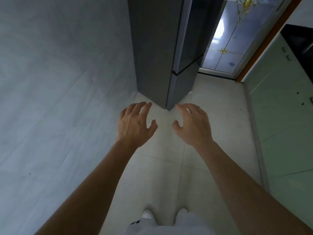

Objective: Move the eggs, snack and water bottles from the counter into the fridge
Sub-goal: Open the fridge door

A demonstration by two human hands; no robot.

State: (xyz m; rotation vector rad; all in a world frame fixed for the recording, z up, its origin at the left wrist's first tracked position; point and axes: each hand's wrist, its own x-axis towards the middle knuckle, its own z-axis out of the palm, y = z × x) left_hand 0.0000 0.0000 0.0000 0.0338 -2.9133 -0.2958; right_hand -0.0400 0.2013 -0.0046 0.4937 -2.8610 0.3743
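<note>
Kitchen, seen from head height and looking down. The tall grey fridge [152, 48] stood against the pale wall [59, 82], near corner pointing at the person. Upper door [193, 31] and lower door [181, 89] both sat flush and closed, with a dark seam between them.

Left hand [135, 124]: held out in front of the fridge's bottom corner, just to the left of it, palm down, fingers spread and loosely bent, thumb apart. It held nothing and touched nothing. Right hand [193, 124]: level with the left, just to the right of the same corner, fingers likewise spread and relaxed, holding nothing. Both forearms were bare.

The pale tiled floor [211, 116] ran from the fridge's foot back toward the person. Beyond the fridge, on its door side, was a patterned glass door [225, 39] with gold ornaments, in a brown frame. Right of the fridge, across the floor, was a row of light green cabinets [284, 116] under a black table [299, 39]. Only a dark edge of its top showed, so whatever lay on it could not be told.

Well short of the fridge, at the bottom edge of the view, were white shoes [147, 214] and white shorts [169, 228].
</note>
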